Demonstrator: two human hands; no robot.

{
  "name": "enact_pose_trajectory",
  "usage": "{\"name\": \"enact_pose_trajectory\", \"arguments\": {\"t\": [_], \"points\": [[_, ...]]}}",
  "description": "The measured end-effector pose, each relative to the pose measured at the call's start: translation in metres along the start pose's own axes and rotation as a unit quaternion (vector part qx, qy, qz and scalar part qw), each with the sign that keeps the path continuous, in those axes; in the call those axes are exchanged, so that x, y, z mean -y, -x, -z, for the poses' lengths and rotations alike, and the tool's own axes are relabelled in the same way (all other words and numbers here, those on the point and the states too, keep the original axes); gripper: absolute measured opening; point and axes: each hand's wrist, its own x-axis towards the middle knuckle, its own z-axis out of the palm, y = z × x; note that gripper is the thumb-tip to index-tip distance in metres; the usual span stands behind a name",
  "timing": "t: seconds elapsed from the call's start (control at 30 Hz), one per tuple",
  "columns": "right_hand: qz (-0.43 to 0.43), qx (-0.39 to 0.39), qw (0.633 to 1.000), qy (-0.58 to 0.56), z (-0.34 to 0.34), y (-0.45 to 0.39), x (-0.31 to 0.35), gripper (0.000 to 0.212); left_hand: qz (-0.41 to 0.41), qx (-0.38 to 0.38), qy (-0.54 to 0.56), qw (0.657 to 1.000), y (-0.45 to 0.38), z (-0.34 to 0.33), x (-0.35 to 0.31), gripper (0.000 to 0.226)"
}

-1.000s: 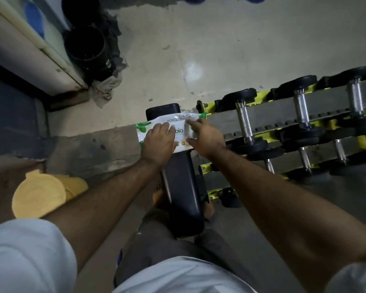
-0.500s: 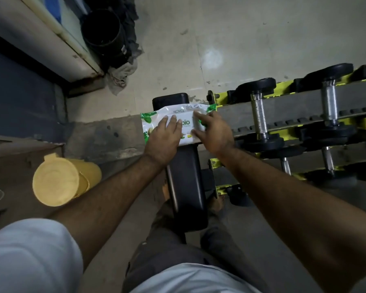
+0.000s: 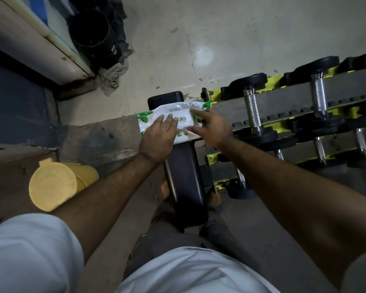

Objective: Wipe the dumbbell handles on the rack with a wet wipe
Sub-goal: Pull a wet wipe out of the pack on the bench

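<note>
A white and green wet wipe pack (image 3: 175, 112) lies flat on the far end of a black padded bench (image 3: 186, 182). My left hand (image 3: 159, 136) presses down on the pack's left half with fingers laid flat. My right hand (image 3: 211, 127) rests on the pack's right part, fingers spread over its top. To the right stands the yellow and grey dumbbell rack (image 3: 287, 106) with black dumbbells; the nearest steel handle (image 3: 251, 112) is just right of my right hand, another handle (image 3: 317, 96) lies farther right.
A yellow lidded bucket (image 3: 55, 186) lies on the floor at the left. Black round bins (image 3: 89, 32) and a grey rag (image 3: 114, 75) sit at the wall, far left. My legs and bare feet straddle the bench. Lower rack tiers hold more dumbbells.
My head view shifted a little. My right hand's fingers have spread and moved over the pack's right part; my left hand stays pressed on the pack.
</note>
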Motion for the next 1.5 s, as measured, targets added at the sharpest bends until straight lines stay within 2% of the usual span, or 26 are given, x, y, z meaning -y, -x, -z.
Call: {"name": "enact_pose_trajectory", "arguments": {"t": [0.1, 0.17, 0.23, 0.33, 0.43, 0.53, 0.6, 0.77, 0.9, 1.0, 1.1, 1.27, 1.5], "points": [[-0.007, 0.004, 1.000, 0.002, 0.001, 0.001, 0.005, 0.066, 0.018, -0.049, 0.043, 0.998, -0.007, 0.014, -0.002, 0.038], [-0.026, -0.012, 1.000, 0.005, -0.002, -0.002, 0.007, 0.061, 0.035, -0.075, 0.073, 0.994, -0.017, 0.023, -0.002, 0.022], [-0.047, -0.029, 0.998, 0.029, -0.005, -0.005, 0.010, 0.056, 0.083, -0.099, 0.085, 0.988, -0.033, 0.029, 0.001, 0.013], [-0.064, -0.035, 0.995, 0.071, -0.008, -0.009, 0.013, 0.053, 0.180, -0.118, 0.098, 0.972, -0.062, 0.031, 0.006, 0.011], [-0.065, -0.036, 0.993, 0.087, -0.009, -0.011, 0.014, 0.051, 0.253, -0.053, 0.110, 0.960, -0.077, 0.025, 0.012, 0.021], [-0.061, -0.031, 0.994, 0.083, -0.010, -0.012, 0.013, 0.049, 0.317, -0.003, 0.167, 0.934, -0.076, 0.018, 0.015, 0.023], [-0.060, -0.031, 0.994, 0.087, -0.010, -0.013, 0.013, 0.047, 0.303, -0.001, 0.181, 0.935, -0.073, 0.018, 0.010, 0.017], [-0.040, -0.033, 0.994, 0.099, -0.012, -0.006, 0.011, 0.055, 0.198, -0.004, 0.087, 0.976, -0.044, 0.025, 0.003, 0.006], [-0.010, -0.045, 0.992, 0.115, -0.016, -0.001, 0.009, 0.055, 0.147, 0.026, 0.122, 0.981, -0.023, 0.018, 0.001, 0.018], [0.020, -0.029, 0.992, 0.125, -0.018, 0.002, 0.009, 0.049, 0.169, 0.041, 0.116, 0.978, -0.023, 0.017, -0.005, 0.020], [0.014, -0.031, 0.991, 0.127, -0.019, 0.003, 0.011, 0.041, 0.205, 0.051, 0.110, 0.971, -0.022, 0.021, -0.015, 0.017], [0.020, -0.038, 0.990, 0.137, -0.020, 0.004, 0.010, 0.041, 0.277, 0.051, 0.123, 0.952, -0.024, 0.016, -0.030, 0.024], [0.026, -0.045, 0.984, 0.168, -0.026, 0.007, 0.012, 0.038, 0.352, 0.110, 0.066, 0.927, -0.038, 0.021, -0.045, 0.028]]}}
